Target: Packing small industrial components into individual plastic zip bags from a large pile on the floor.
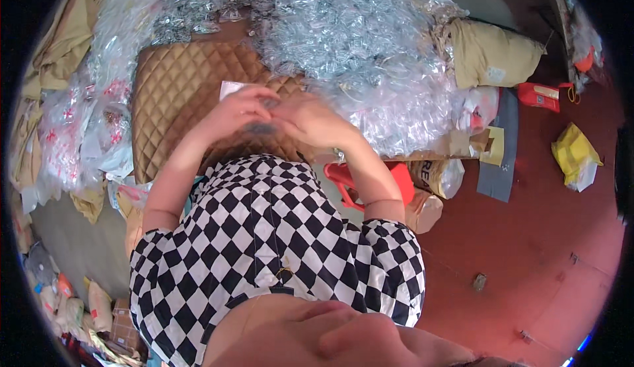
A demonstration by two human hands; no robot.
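Observation:
Over the brown quilted mat [178, 76], my two hands meet in front of my body. My left hand [241, 111] has its fingers bent toward the right around something small that I cannot make out. My right hand [313, 121] is close against it, its fingers smeared by motion. A small dark, blurred thing [259, 129] shows between the hands, too unclear to name. Behind my left hand lies a pale pinkish flat piece [229, 88], partly covered by it.
A large heap of clear plastic pieces [343, 37] covers the far and right side of the table. Clear bags with red marks [86, 123] lie at left. At right are a tan sack [492, 53], a red stool [343, 185] and a yellow bag [574, 152] on the floor.

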